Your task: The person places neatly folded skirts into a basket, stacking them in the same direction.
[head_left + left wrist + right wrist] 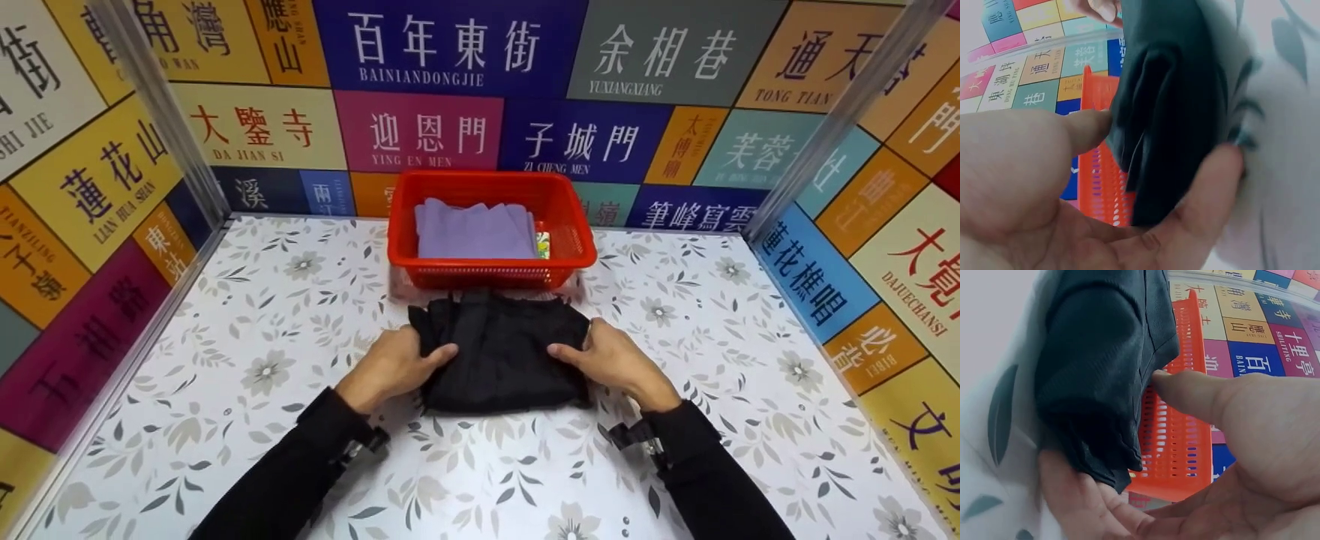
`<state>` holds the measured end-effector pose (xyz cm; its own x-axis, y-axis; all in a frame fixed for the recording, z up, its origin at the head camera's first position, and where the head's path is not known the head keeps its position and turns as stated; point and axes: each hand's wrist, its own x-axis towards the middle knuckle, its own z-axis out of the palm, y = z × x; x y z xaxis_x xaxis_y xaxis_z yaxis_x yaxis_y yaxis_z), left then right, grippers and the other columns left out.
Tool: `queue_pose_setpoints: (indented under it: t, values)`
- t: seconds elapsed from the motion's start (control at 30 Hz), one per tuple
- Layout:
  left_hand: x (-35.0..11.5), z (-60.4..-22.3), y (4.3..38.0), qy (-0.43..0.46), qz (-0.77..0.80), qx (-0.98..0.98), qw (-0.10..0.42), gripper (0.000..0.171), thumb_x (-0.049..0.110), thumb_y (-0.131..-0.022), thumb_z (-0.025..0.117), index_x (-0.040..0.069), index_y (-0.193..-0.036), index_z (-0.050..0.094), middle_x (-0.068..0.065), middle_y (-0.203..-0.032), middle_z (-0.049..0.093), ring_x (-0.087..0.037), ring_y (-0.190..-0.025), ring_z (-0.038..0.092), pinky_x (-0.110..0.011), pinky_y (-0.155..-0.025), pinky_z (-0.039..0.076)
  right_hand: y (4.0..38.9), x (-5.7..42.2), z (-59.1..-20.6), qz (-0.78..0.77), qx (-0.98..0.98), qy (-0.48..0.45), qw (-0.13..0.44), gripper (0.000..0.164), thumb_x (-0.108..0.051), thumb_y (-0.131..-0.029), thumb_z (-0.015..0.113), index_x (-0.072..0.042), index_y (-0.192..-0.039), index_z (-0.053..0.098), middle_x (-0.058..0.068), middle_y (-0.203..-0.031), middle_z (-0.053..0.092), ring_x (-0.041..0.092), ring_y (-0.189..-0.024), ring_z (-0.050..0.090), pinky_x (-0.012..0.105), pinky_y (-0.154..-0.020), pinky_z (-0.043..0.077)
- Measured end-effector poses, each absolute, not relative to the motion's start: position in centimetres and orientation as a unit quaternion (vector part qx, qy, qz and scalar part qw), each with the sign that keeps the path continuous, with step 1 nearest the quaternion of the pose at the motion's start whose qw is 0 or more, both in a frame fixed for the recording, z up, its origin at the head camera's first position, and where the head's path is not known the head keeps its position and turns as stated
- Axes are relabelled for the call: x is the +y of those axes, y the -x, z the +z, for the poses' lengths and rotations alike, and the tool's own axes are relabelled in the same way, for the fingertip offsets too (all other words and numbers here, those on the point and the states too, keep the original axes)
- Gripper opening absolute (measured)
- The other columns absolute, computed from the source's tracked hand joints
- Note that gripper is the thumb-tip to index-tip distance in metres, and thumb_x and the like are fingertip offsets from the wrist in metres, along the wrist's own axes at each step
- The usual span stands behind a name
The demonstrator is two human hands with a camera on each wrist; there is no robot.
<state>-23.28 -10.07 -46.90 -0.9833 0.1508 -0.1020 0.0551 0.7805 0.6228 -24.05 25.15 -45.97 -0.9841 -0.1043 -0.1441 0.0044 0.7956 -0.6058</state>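
Observation:
A black folded garment (506, 356) lies in front of the red basket, its exact kind hidden by the folds. My left hand (397, 367) grips its left edge, thumb on top. At the opposite edge, my right hand (611, 360) holds it the same way. In the left wrist view, stacked layers of the black garment (1162, 112) show between thumb and fingers. The right wrist view has fingers (1081, 500) under the black garment (1095, 354), with the thumb against its upper side.
Just behind the garment stands a red plastic basket (487, 274) with perforated sides. Folded purple cloth (476, 231) sits inside it, beside a small green-and-yellow patterned item (543, 245). Panels with colourful lettered signs (450, 56) enclose the flower-patterned table (285, 315) at the back and sides.

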Motion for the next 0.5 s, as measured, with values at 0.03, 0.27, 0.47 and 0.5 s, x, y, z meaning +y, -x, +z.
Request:
queue_pose_setpoints:
  t: [0.03, 0.27, 0.47, 0.5]
  values:
    - [-10.0, -47.0, 23.3, -0.06, 0.334, 0.937, 0.081, 0.076, 0.055, -0.112, 0.074, -0.011, -0.149, 0.069, -0.041, -0.14, 0.075, -0.049, -0.133, 0.077, -0.062, -0.118, 0.061, 24.0, 25.1, -46.0, -0.331, 0.939, 0.028, 0.09, 0.054, -0.054, -0.104, 0.086, -0.004, -0.103, 0.066, 0.004, -0.091, 0.062, 0.024, -0.086, 0.064, 0.038, -0.077, 0.053]
    - [-9.6, -47.9, 23.4, -0.079, 0.39, 0.908, 0.128, 0.094, 0.056, -0.113, 0.071, -0.009, -0.174, 0.043, -0.037, -0.167, 0.06, -0.048, -0.159, 0.06, -0.06, -0.136, 0.048, 24.0, 24.4, -46.4, -0.441, 0.884, 0.01, 0.155, 0.086, -0.048, -0.106, 0.085, 0.007, -0.164, 0.054, 0.024, -0.16, 0.066, 0.033, -0.144, 0.061, 0.054, -0.133, 0.046]
    - [-9.1, -48.0, 23.5, -0.075, 0.419, 0.891, 0.159, 0.109, 0.056, -0.114, 0.069, -0.014, -0.18, 0.016, -0.037, -0.181, 0.04, -0.048, -0.171, 0.043, -0.058, -0.144, 0.035, 23.8, 23.6, -46.6, -0.462, 0.869, 0.0, 0.18, 0.104, -0.052, -0.104, 0.086, 0.002, -0.177, 0.036, 0.023, -0.177, 0.051, 0.035, -0.161, 0.049, 0.056, -0.143, 0.034]
    - [-9.0, -48.0, 23.5, -0.075, 0.424, 0.888, 0.163, 0.11, 0.055, -0.115, 0.069, -0.014, -0.18, 0.012, -0.037, -0.182, 0.038, -0.048, -0.172, 0.041, -0.058, -0.145, 0.033, 23.7, 23.4, -46.6, -0.469, 0.864, 0.0, 0.184, 0.101, -0.052, -0.104, 0.087, 0.0, -0.176, 0.038, 0.022, -0.174, 0.053, 0.034, -0.157, 0.051, 0.055, -0.141, 0.035]
